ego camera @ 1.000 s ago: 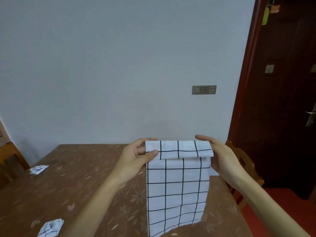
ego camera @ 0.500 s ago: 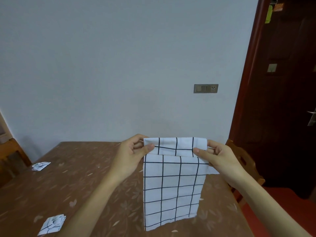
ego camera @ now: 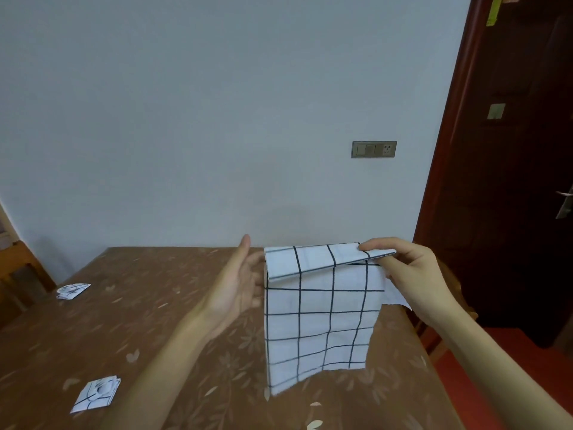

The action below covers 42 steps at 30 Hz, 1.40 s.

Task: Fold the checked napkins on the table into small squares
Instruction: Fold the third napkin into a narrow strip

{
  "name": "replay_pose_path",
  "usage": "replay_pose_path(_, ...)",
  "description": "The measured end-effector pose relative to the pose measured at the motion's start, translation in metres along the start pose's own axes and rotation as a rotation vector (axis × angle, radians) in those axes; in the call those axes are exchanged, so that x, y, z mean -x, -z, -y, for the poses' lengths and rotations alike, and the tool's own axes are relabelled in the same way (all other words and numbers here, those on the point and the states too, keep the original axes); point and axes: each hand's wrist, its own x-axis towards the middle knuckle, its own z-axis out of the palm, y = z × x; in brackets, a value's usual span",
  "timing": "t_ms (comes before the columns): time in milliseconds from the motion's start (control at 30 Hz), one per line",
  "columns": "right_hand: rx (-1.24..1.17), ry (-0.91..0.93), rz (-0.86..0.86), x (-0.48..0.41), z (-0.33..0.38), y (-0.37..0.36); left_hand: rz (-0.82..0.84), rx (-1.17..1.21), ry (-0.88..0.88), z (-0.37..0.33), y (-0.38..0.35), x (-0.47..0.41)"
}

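Item 1. Napkin (ego camera: 319,318): white cloth with a dark grid. It is held in the air over the right part of the table and hangs down with its lower edge slanted. The top strip is folded forward as a flap, and a loose corner shows behind it at the right.

Item 2. Right hand (ego camera: 412,274): thumb and fingers pinch the flap's top right corner.

Item 3. Left hand (ego camera: 240,283): spread flat with the palm turned to the napkin, the thumb upright and the fingers straight. The fingertips reach the napkin's left edge. Whether they touch it cannot be told.

Item 4. Table (ego camera: 155,305): brown cover with a pale leaf and flower print.

Item 5. Near folded napkin (ego camera: 97,394): a small square lying on the table at lower left, well apart from the hands.

Item 6. Far folded napkin (ego camera: 73,290): a small bundle at the table's left edge.

Item 7. Switch plate (ego camera: 373,149): on the grey wall, with switches on the left and a socket on the right.

Item 8. Door (ego camera: 511,181): dark brown, at the right, with a metal handle (ego camera: 564,206).

Item 9. Yellow label (ego camera: 494,7): at the top of the door. Its print is too small to read.

Item 10. Chair (ego camera: 15,274): wooden, at the left edge and partly in view.
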Motion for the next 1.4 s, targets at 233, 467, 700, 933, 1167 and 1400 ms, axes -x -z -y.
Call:
replay_pose_path(233, 0.163, 0.187, 0.076, 0.006, -0.01, 0.004, -0.153, -0.23, -0.225, 0.006, -0.008, -0.002)
replay_pose_path(467, -0.124, -0.176, 0.039, 0.0, -0.002, 0.003, -0.171, -0.15, -0.255, 0.004, -0.006, -0.003)
replay_pose_path(700, 0.103, -0.328, 0.205, 0.006, -0.012, -0.001, -0.209, -0.119, -0.293, 0.001, -0.008, -0.005)
replay_pose_path(933, 0.234, -0.251, 0.163, 0.004, -0.014, 0.002, -0.297, -0.223, -0.36, -0.006, -0.002, -0.004)
replay_pose_path(1167, 0.251, -0.169, 0.088, 0.002, -0.021, 0.001, -0.246, -0.335, -0.271, -0.003, -0.009, -0.001)
replay_pose_path(1400, 0.06, -0.039, 0.122, 0.003, -0.009, 0.004, -0.116, -0.335, -0.171, 0.002, -0.01, 0.002)
